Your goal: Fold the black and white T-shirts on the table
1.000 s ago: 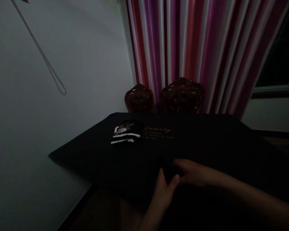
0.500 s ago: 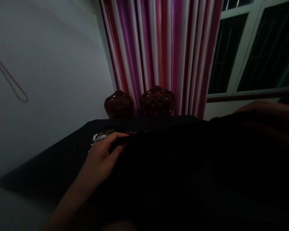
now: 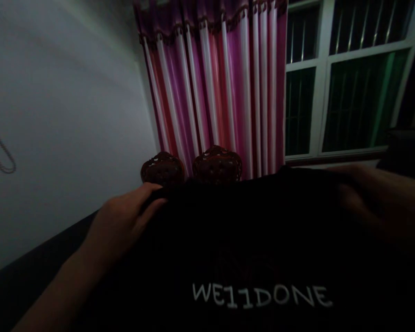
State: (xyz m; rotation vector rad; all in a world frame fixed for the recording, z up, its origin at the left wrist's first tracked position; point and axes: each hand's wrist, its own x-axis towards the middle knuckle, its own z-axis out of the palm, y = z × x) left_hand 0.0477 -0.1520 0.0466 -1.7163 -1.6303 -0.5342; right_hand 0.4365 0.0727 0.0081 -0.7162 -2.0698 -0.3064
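A black T-shirt (image 3: 249, 230) with white lettering reading "WE11DONE" is held up and spread between my two hands. My left hand (image 3: 124, 216) pinches its upper left edge between thumb and fingers. At the upper right edge, my right hand (image 3: 376, 193) grips the fabric; it is dim and slightly blurred. The cloth's lower part runs out of view at the bottom and hides most of what lies behind it. Whether it has sleeves cannot be made out in the dark.
Two carved wooden chairs with padded backs, a left chair (image 3: 162, 169) and a right chair (image 3: 217, 166), stand behind the shirt. Beyond them hangs a striped curtain (image 3: 207, 92) beside a barred window (image 3: 363, 101). A dark surface (image 3: 55, 249) runs along the left wall, where a cord loop (image 3: 3, 159) hangs.
The black shirt has been raised and spread, so its white lettering now shows. My left hand has moved left. The view has tilted up, and the printed dark cloth behind is now mostly hidden.
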